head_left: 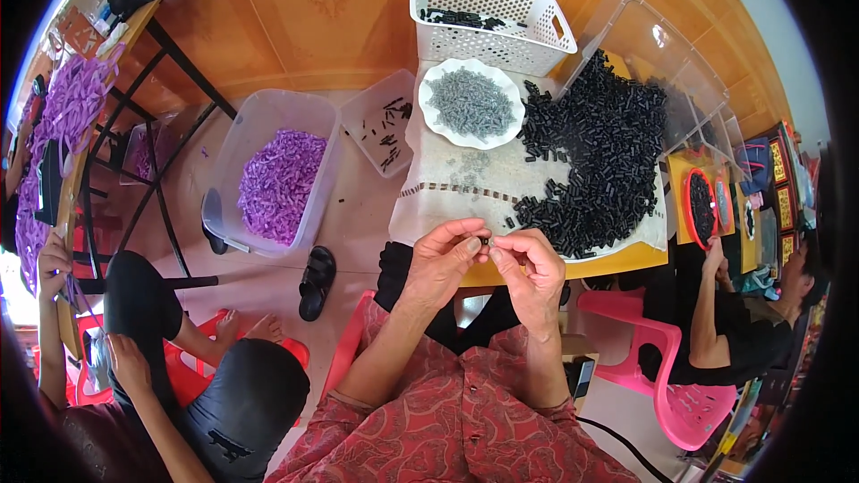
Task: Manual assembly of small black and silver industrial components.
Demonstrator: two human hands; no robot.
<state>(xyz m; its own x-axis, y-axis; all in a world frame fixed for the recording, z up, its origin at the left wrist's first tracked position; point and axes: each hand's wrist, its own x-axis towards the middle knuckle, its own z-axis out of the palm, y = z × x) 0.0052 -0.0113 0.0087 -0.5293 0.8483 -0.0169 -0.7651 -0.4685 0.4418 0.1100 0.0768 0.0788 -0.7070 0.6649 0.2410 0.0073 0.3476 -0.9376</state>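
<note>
My left hand (446,261) and my right hand (530,275) meet over the near edge of the cloth-covered table (420,215). Between their thumbs and fingertips is a small black tube-like piece (484,241), pinched from both sides; its details are too small to tell. To the right of my hands spreads a big heap of short black tubes (595,161). Beyond my hands, a white scalloped plate (436,130) carries a pile of small clear grey pieces (472,102), and a few more clear pieces (470,170) lie loose on the cloth.
A white perforated basket (488,49) with black tubes stands at the back, beside a tipped clear bin (689,54). Left on the floor are a tub (224,215) of purple pieces, a shallow clear box (362,116) and a black sandal (316,282). People sit at both sides.
</note>
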